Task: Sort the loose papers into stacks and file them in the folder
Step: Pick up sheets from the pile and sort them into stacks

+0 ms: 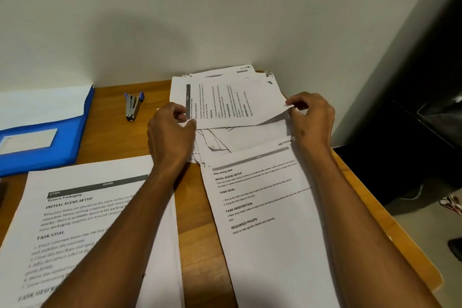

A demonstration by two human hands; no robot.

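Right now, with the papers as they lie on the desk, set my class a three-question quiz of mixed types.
1. True or false: both hands hold the same sheet.
2. Which lies nearest the blue folder? A the stapler; B the "Wipe dining table" page; C a mug.
3. Fill in: the page under the left forearm is headed "Return ____".

Key: 1 true, the left hand and right hand pinch its two ends. 2 A. 3 Packaging.

Printed sheet (232, 100) lifted off pile (225, 140) (blue folder (42, 132) left).
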